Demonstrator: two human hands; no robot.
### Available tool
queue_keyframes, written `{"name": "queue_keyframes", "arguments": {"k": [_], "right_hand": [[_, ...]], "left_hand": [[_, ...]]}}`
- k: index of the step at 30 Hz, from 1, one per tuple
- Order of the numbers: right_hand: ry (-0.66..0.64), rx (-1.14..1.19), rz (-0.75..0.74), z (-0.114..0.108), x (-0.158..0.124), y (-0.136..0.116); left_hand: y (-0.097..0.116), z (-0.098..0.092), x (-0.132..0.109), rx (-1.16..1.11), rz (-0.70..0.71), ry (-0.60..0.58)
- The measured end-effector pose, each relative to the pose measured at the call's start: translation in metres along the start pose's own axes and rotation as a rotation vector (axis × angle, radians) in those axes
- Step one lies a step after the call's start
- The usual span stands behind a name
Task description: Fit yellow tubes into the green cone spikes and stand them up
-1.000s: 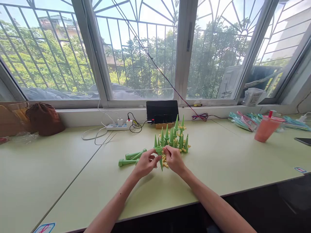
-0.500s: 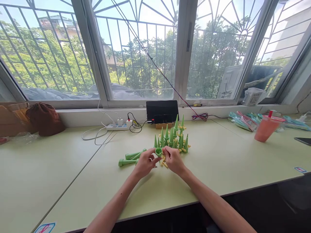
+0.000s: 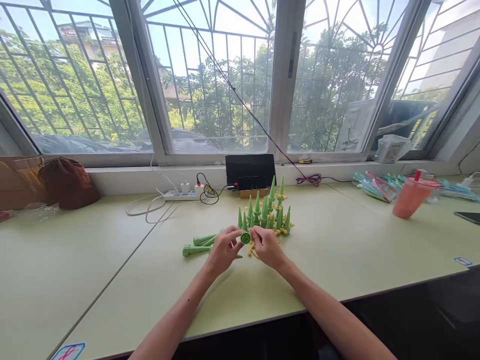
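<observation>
My left hand [image 3: 224,250] and my right hand [image 3: 267,246] meet over the pale green table [image 3: 337,260], both pinched on one green cone-shaped spike [image 3: 245,238] whose round open end faces me. Small yellow pieces [image 3: 253,250] lie on the table under my right fingers. Just behind my hands stands a cluster of upright green spikes [image 3: 268,212] with yellow fittings. To the left of my left hand, a few green spikes [image 3: 198,245] lie flat on the table.
A black screen [image 3: 250,172] and a white power strip [image 3: 183,194] with cables sit by the window sill. A brown pouch [image 3: 68,182] is at the far left. A pink cup with a straw [image 3: 411,197] and plastic packets [image 3: 375,185] are at the right.
The spike in my hands has tipped from pointing down to lying end-on, so its open round end now faces me. My hands have stayed in nearly the same place.
</observation>
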State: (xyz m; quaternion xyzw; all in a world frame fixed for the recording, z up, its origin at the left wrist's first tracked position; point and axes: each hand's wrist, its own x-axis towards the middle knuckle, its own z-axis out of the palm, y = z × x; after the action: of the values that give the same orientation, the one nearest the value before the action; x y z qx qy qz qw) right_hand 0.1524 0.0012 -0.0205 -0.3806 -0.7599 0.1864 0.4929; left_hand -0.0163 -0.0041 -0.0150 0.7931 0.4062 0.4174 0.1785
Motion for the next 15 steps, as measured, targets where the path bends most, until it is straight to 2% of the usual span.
{"name": "queue_keyframes", "arguments": {"k": [9,15], "right_hand": [[-0.021,-0.01,-0.004,0.0021,-0.0006,0.0035],[-0.028,-0.019,0.0,0.0038,-0.0009,0.0054]], "left_hand": [[-0.0018,-0.0028,-0.0026,0.103,0.094,-0.01],[-0.0061,-0.0027,-0.0029,0.214,0.165,0.034]]}}
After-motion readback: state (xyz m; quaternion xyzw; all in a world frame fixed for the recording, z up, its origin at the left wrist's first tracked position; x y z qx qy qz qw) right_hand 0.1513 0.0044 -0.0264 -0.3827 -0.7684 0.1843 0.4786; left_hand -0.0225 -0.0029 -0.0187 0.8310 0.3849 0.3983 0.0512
